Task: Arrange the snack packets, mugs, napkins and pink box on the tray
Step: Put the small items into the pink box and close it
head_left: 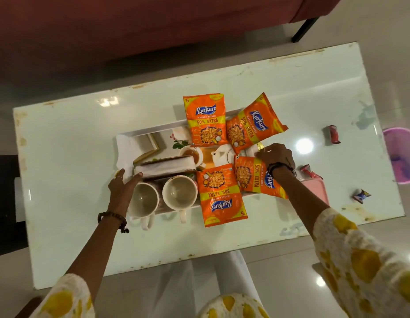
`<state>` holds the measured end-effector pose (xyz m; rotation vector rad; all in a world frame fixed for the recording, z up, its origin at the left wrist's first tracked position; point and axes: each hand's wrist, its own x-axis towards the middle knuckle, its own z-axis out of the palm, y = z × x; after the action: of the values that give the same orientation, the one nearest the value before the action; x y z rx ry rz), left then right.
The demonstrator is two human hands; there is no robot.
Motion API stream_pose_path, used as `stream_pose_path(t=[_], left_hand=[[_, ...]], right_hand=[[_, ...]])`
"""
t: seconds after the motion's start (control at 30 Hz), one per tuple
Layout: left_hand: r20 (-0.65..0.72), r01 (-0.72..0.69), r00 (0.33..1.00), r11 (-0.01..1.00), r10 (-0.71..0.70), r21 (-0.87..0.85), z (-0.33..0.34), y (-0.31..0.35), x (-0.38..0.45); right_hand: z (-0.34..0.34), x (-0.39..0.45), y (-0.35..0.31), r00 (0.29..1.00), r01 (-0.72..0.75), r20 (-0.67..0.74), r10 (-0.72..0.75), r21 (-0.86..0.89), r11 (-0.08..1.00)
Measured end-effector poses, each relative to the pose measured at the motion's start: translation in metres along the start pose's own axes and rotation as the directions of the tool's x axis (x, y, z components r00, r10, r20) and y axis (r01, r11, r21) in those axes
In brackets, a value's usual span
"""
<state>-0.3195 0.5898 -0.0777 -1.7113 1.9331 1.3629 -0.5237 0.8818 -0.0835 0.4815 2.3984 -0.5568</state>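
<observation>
A glossy white desk [84, 138] stands on a pale tiled floor, with a dark red sofa [130, 26] beyond it. The tray [125, 140] sits mid-desk and serves as landmark. On it lie four orange packets [206, 119]: two at its far side, two at its near side, the near ones overhanging the rim. Two mugs [180, 192] stand side by side at the tray's near edge, handles toward the person. One stack of napkins [165, 167] lies just behind the mugs. The pink box [314, 188] is off the tray, just right of it and partly hidden by the right forearm.

The left hand [121, 183] lies with straight fingers against the napkins' left end, its grip released. The right hand [276, 156] pinches the far corner of the near-right packet, close beside a small gold object I cannot identify.

The step seems to be squaring up packets and napkins. The likely next move is bringing the pink box onto the tray, which calls for bare space there. Three small wrappers [361, 196] lie well right of the tray.
</observation>
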Motion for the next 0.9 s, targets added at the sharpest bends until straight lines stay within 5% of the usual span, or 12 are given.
stream_pose_path(t=[0.1,0.2,0.3,0.43,0.53,0.63,0.77,0.9], left_hand=[[-0.196,-0.088,0.973,0.983,0.119,0.159,0.004,0.010,-0.013],[-0.288,-0.408,0.830,0.872,0.478,0.272,0.026,0.030,-0.045],[-0.107,-0.710,0.653,0.656,0.749,0.255,0.077,0.054,-0.095],[0.179,-0.906,0.422,0.419,0.889,0.052,0.157,0.067,-0.170],[0.383,-0.863,0.447,0.503,0.809,-0.055,0.207,0.056,-0.199],[0.603,-0.697,0.560,0.716,0.569,-0.029,0.240,0.035,-0.200],[0.632,-0.327,0.729,0.945,0.264,-0.016,0.250,0.020,-0.192],[0.636,-0.070,0.752,0.981,0.172,-0.182,0.243,0.016,-0.199]], right_hand=[[-0.006,-0.002,0.006,0.998,0.066,0.002,-0.066,-0.048,0.997],[-0.021,-0.013,0.019,0.987,0.135,-0.088,-0.134,0.002,0.991],[-0.044,-0.033,0.044,0.953,0.184,-0.270,-0.137,0.155,0.971],[-0.059,-0.052,0.098,0.949,0.137,-0.308,-0.071,0.197,0.971],[-0.051,-0.053,0.128,0.981,0.049,-0.191,-0.030,0.100,0.994],[-0.035,-0.055,0.144,0.994,0.043,-0.097,-0.043,0.000,0.999],[-0.025,-0.052,0.153,0.981,0.090,-0.165,-0.102,-0.078,0.993],[-0.033,-0.069,0.156,0.978,0.065,-0.206,-0.045,0.089,0.994]])
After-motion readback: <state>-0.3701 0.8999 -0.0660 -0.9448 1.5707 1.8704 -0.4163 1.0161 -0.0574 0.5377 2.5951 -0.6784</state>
